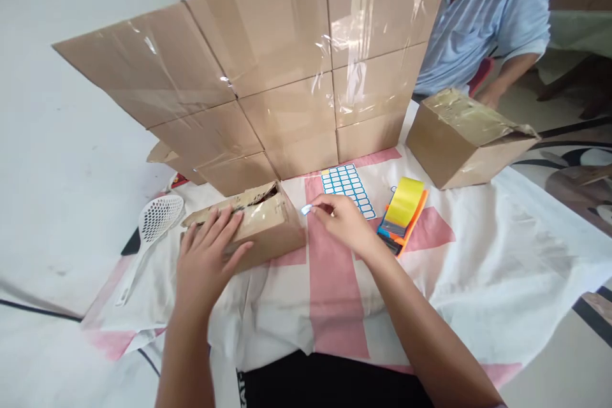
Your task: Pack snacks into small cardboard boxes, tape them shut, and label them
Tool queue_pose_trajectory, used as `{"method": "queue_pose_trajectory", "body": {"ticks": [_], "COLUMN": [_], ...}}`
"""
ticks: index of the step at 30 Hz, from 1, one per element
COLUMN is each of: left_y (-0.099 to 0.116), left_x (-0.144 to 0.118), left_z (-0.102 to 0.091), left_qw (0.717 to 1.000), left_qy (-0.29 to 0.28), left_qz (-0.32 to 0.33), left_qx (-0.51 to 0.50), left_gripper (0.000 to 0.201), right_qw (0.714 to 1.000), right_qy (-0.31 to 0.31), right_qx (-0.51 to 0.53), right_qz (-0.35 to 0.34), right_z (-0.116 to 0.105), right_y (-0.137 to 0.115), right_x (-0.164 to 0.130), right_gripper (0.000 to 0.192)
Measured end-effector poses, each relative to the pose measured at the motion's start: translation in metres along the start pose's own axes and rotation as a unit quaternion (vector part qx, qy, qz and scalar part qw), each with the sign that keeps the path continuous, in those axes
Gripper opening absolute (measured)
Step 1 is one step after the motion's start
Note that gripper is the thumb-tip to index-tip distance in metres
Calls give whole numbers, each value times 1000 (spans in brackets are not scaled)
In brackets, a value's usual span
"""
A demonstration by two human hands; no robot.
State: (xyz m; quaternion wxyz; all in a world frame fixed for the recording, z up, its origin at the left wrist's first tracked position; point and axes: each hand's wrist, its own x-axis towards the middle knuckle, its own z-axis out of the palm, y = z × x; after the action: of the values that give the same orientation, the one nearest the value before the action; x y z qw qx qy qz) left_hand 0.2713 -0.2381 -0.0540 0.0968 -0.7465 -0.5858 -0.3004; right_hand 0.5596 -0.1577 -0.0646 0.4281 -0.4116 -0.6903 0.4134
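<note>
Left hand (206, 247) lies spread, unclenched, on taped box (270, 229); right hand (343, 220) pinches small white piece (306, 210), likely a label

There are at least two boxes (275, 229); one label sheet (349, 190); one loose label (305, 210); one tape dispenser (403, 211); one skimmer (159, 216).

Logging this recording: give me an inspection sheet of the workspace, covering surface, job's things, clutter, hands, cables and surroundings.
Surface: pink-and-white cloth, wrinkled.
Job's things: near carton, gap along its top; small label; blue-bordered label sheet lying flat.
Clutter: tape dispenser with yellow tape; white skimmer at left; second carton at right.
Hands: left hand spread on the near carton; right hand pinching the label, clear of that carton.
Cables: dark cord-like line at far left, nature unclear.
Surroundings: taped cardboard panel behind; another person at right.
</note>
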Motion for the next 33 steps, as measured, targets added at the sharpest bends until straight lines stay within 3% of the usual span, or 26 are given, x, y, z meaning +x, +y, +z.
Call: {"method": "queue_pose_trajectory", "body": {"ticks": [3,5,13,19,21,23,27,29,33], "left_y": [-37,-49,-50,-50,-50,-49,-47,-47,-49], "left_x": [-1,-3,-10,-10,-9,-9,-10,-10,-9], "left_z": [-13,-23,-28,-29,-29,-28,-25,-24,-23], "left_qw": [997,993,992,988,988,988,990,991,992], "left_qy": [-73,-103,-113,-121,-117,-113,-103,-92,-75], "left_qz": [21,12,45,101,105,103,99,94,86], "left_qx": [-31,-57,-36,-10,-10,-10,-17,-24,-47], "left_gripper": [56,54,52,57,57,57,57,55,52], "right_qw": [998,996,985,984,980,980,980,979,986], "right_qy": [-33,-58,-133,-126,-119,-123,-177,-187,-137], "right_qx": [15,17,35,-32,-67,-84,-85,-77,-87], "right_qz": [44,68,100,122,142,134,16,-18,-34], "right_z": [19,28,48,51,42,33,35,48,72], "right_y": [13,20,29,20,19,21,26,27,21], "right_x": [-3,-5,-12,-13,-13,-14,-22,-27,-29], "right_gripper": [15,12,7,10,32,67,127,141,149]}}
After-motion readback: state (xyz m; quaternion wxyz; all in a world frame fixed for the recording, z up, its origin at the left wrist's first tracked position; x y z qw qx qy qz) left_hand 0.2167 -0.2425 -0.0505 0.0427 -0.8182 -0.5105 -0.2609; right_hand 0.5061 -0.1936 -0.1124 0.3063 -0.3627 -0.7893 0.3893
